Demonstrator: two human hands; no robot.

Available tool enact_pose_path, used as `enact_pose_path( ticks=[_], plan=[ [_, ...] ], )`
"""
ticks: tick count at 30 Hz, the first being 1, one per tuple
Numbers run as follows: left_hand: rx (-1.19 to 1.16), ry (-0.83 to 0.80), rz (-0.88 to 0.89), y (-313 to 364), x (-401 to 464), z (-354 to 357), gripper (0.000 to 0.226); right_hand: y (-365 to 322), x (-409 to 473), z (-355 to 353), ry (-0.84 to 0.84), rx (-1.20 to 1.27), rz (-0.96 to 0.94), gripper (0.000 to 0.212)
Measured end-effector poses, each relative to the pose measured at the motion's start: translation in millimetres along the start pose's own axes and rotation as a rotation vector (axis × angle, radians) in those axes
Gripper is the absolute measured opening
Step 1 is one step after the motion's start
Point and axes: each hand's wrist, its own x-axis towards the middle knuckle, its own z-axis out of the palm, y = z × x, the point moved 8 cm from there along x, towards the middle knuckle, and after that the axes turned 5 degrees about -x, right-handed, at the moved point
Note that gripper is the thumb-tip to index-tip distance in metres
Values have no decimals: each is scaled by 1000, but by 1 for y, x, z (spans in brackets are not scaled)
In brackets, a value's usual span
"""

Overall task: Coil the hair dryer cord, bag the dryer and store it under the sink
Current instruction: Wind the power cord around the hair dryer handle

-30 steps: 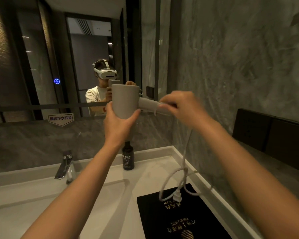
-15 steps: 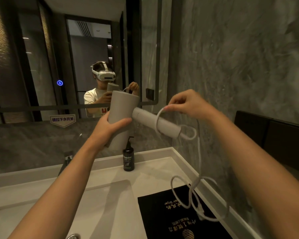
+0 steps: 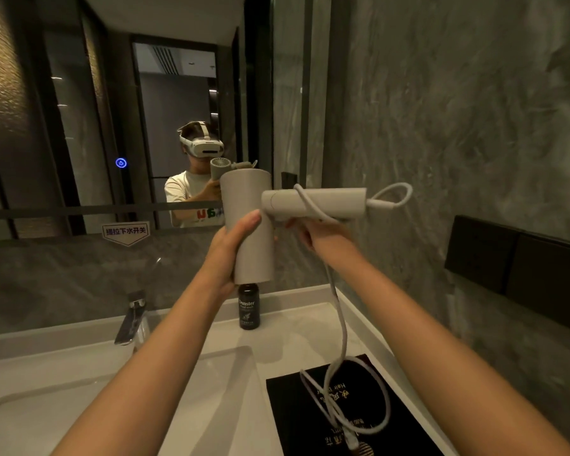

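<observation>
A pale grey hair dryer (image 3: pixel 249 225) is held up in front of the mirror, barrel upright and handle (image 3: pixel 329 200) pointing right. My left hand (image 3: pixel 232 248) grips the barrel from the left. My right hand (image 3: pixel 316 233) is just under the handle, closed on the white cord (image 3: pixel 343 327). One turn of cord crosses the handle and a small loop sticks out past its end. The rest of the cord hangs down and loops over the black bag (image 3: pixel 313 419) lying flat on the counter, with the plug near the bottom edge.
A white sink (image 3: pixel 79 396) with a chrome faucet (image 3: pixel 132 319) lies at the lower left. A dark pump bottle (image 3: pixel 249 306) stands on the counter behind the dryer. A grey marble wall with a black panel (image 3: pixel 514 258) closes the right side.
My right hand has gone from above the handle to beneath it, laying a turn of cord across the handle. The handle now points level to the right, and the dryer is slightly nearer.
</observation>
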Motion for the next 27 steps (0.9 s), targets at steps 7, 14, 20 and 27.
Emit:
enact_pose_path(
  ticks=[7,14,20,27],
  plan=[
    [111,415,223,13,2,-16,64,-14,-36,14,-263,-646,-245,30],
    [668,499,442,48,1,-33,76,-52,-43,-31,-216,-738,-404,15],
    [661,137,307,50,2,-31,73,-81,-20,-66,18,-472,-492,15],
    [429,-155,63,35,-8,-15,77,-75,-15,-49,-36,-406,-490,9]
  ],
)
